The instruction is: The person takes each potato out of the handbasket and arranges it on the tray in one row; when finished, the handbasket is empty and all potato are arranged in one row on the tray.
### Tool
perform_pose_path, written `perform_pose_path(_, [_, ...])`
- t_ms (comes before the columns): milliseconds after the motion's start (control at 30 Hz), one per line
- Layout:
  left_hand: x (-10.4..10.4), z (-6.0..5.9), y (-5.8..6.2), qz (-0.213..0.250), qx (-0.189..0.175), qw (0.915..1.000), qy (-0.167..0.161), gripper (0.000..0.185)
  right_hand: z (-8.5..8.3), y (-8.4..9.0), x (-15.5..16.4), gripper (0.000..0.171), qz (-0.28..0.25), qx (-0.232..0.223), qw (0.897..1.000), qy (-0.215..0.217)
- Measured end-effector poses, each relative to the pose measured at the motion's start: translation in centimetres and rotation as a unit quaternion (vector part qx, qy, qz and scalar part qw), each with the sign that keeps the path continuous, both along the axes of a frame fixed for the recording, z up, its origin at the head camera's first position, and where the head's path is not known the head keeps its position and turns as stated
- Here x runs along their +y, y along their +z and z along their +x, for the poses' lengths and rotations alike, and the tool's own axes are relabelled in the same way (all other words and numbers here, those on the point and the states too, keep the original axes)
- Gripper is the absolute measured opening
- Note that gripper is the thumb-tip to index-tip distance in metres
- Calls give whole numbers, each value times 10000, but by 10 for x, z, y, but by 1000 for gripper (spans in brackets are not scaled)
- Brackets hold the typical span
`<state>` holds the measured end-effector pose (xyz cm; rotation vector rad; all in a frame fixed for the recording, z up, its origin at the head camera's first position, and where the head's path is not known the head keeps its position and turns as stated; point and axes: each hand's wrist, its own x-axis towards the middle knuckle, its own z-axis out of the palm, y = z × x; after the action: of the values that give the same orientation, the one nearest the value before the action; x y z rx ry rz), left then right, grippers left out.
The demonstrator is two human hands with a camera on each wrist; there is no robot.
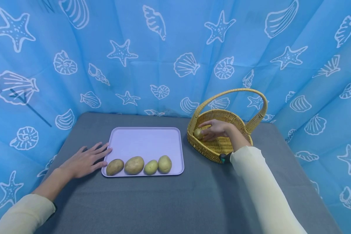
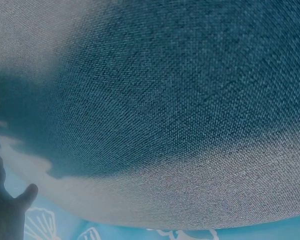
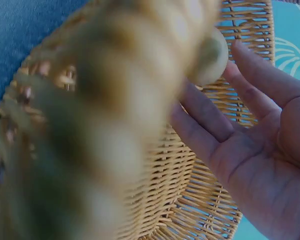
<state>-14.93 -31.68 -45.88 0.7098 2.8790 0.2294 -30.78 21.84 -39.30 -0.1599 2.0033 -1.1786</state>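
Note:
My right hand [image 1: 217, 127] reaches into a wicker basket [image 1: 212, 116] with a tall arched handle. A small pale potato [image 1: 197, 133] lies against the basket's left inner wall, with my spread fingertips right at its edge. In the right wrist view, the palm side of the right hand [image 3: 260, 140] shows beside the potato [image 3: 215, 60], and the blurred handle hides part of both. My left hand [image 1: 86, 159] lies with fingers spread at the left edge of a pale lilac tray [image 1: 144, 139]. Its fingertips overlap the rim, near a brownish potato [image 1: 115, 167].
Along the tray's near edge sit several potatoes, including a large one [image 1: 134, 165], a small one [image 1: 150, 167] and a rounded one [image 1: 164, 164]. A grey cloth [image 1: 169, 204] covers the table. A blue curtain [image 1: 163, 45] printed with white shells hangs behind.

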Motion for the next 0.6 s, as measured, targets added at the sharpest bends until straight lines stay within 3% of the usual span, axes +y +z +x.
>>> perform_pose_path(267, [-1,-1,-2,-36,4,10000,49,67,-2,-4,-8,40,280,503,9983,69])
perform_pose_path(600, [2,1,2,-26,24,10000,13,66,-1,-6,-17,37,230,492,9978,388])
